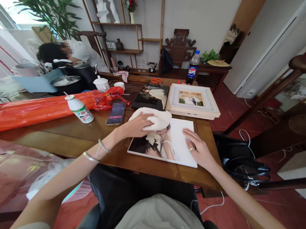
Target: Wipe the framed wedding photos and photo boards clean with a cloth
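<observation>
Up close, the left hand (137,126) grips a white cloth (156,118), fingers curled around its near edge, and presses it onto the far left corner of a photo print (179,142). The print lies flat near the front edge of the wooden table (63,135). The cloth hides that corner and part of the picture, and the fingertips are buried in the folds. The right hand (197,148) rests flat on the white right side of the print, fingers spread and loosely straight, with a ring on one finger. Just left of the print lies a phone (116,113), its screen blurred. Beyond it a small white bottle (80,110) lies tilted against a long orange plastic bag (31,109), whose contents cannot be seen. Behind the print are a dark photo (152,96) and a white picture frame (192,101). Past them, a cola bottle (193,67) stands upright. A black bag (244,166) on the floor is partly hidden by the table.
</observation>
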Demonstrator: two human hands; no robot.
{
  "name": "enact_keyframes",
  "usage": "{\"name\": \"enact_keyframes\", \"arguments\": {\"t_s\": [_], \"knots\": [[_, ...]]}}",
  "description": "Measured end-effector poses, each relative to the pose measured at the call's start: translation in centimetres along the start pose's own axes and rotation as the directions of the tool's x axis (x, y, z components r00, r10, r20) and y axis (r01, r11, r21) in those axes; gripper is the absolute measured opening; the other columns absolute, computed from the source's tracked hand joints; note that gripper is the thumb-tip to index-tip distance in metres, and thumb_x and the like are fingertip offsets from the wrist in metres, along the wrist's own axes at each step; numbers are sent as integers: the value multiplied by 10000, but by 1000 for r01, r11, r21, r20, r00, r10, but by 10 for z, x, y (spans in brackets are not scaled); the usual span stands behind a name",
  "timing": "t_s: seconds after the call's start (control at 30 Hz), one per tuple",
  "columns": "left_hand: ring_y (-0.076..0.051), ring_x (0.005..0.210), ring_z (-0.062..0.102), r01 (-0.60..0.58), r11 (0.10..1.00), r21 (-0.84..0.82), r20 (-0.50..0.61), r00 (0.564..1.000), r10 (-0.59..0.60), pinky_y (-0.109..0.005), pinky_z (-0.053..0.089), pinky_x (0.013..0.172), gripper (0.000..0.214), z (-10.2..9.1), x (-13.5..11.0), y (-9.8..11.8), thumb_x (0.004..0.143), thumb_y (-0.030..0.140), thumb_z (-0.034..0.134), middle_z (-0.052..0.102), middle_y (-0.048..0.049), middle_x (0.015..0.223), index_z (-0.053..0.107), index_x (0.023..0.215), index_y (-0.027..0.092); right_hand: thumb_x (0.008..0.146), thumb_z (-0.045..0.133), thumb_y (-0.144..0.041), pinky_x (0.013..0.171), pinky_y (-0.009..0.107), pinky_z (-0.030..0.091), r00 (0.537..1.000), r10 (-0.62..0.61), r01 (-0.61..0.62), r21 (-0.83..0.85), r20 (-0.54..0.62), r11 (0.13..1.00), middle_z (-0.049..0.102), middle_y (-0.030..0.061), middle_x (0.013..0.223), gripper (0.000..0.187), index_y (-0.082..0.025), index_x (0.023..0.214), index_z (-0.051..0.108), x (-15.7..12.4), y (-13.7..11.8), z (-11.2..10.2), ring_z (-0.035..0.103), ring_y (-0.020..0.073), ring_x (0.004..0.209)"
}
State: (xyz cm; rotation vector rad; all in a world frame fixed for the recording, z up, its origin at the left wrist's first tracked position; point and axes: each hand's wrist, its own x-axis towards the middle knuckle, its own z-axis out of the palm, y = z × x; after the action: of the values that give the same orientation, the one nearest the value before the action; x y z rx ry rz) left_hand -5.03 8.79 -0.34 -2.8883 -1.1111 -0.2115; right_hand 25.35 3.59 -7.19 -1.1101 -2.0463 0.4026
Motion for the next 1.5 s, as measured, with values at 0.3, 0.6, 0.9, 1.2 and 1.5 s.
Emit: {"name": "enact_keyframes", "arguments": {"t_s": [0.3,0.6,0.9,1.2,1.5], "knots": [[-265,1408,305,-44,998,39,84,996,40,-447,311,1134,273,-2,-15,12,792,7,508,496,-182,1389,617,1026,97,948,428,-252,1126,500,373,1000,6,-6,-11,3,1000,565,102,1372,393,-213,1311,576,-1,-1,-1,472,245,1325],[-329,1415,271,-214,974,-79,129,966,223,-547,261,1136,305,-17,-49,100,753,104,601,382,-87,1496,691,1020,221,950,422,-255,1120,511,374,1000,18,-17,-47,16,999,565,114,1369,392,-203,1307,574,0,-2,-2,468,239,1328],[-323,1419,270,-36,999,-13,-14,999,35,-512,311,1124,210,10,-6,-7,840,129,551,378,-200,1479,632,1032,103,947,435,-256,1122,513,372,1000,11,-11,-5,3,1000,571,103,1365,387,-218,1302,582,0,-1,-2,481,248,1316],[-297,1438,226,-36,999,19,33,999,36,-491,263,1157,295,6,-15,-5,793,15,497,377,-143,1498,646,1029,108,942,456,-265,1128,510,370,1000,27,-27,43,-10,999,576,60,1366,383,-270,1302,585,1,-4,-2,476,244,1322],[-437,1390,264,-43,993,109,0,999,44,-618,327,1068,235,4,-71,126,858,219,583,374,-174,1491,712,1053,203,949,427,-253,1131,509,359,999,40,-40,-5,20,999,547,82,1391,398,-245,1324,561,-1,-3,-2,457,235,1335]]}}
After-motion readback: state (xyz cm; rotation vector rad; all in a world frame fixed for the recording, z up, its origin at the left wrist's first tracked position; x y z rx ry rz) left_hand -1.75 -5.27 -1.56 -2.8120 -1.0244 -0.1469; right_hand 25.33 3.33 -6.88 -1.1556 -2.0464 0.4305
